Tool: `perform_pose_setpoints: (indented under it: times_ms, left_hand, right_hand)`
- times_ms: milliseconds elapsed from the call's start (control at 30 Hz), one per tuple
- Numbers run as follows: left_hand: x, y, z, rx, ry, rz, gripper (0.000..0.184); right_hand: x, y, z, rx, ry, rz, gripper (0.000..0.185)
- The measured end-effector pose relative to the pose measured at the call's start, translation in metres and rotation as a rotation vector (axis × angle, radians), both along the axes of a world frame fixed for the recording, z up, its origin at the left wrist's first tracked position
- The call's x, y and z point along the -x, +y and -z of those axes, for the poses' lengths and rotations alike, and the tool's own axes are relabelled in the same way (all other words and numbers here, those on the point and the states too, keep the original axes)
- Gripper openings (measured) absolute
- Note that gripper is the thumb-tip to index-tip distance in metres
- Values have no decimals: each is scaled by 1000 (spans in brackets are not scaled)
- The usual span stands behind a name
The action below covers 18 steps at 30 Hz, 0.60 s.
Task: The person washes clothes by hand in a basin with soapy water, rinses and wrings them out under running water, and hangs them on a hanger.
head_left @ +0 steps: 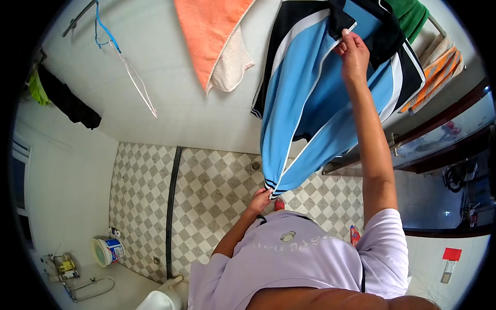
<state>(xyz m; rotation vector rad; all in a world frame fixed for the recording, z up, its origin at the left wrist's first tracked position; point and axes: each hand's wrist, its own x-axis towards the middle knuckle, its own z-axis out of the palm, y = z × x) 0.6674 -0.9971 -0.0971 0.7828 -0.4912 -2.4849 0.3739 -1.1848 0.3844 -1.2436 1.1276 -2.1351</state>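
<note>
A light blue jacket [292, 98] with black shoulders and white stripes hangs at the wall in front of me, its front open. My right hand [355, 54] is raised to the collar and pinches the white-edged front near the neck. Lower down, my left hand [261, 199] grips the striped hem, where the two front edges come close together. The jacket's front is stretched between my two hands. Whatever holds the jacket up is hidden behind it.
Left of the jacket hang an orange towel [214, 39] and blue and white hangers [109, 41]. A green towel [408, 18] and an orange-striped towel [439, 72] hang right. A black strip [174, 206] crosses the checkered floor [217, 181]. A bucket [107, 251] stands lower left.
</note>
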Motion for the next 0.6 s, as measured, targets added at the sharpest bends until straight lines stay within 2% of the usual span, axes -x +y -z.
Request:
perform_pose_setpoints:
  times_ms: [200, 267, 333, 400, 533, 600]
  left_hand:
    - [3, -2, -29, -4, -52, 20, 11]
    - [7, -2, -34, -7, -67, 16, 9]
    - [6, -4, -31, 0, -61, 30, 9]
    - [7, -2, -37, -24, -67, 10, 9]
    - [10, 1, -41, -21, -30, -50, 11]
    - [9, -3, -15, -75, -40, -47, 13]
  right_hand:
    - [8, 13, 16, -9, -121, -98, 22]
    - [-2, 32, 20, -81, -1, -117, 25]
    - [-26, 62, 31, -328, 282, 30, 33]
    - [-52, 102, 43, -328, 439, -217, 44]
    - [-124, 191, 31, -228, -14, -1029, 65]
    - [-143, 235, 23, -281, -339, -1336, 80]
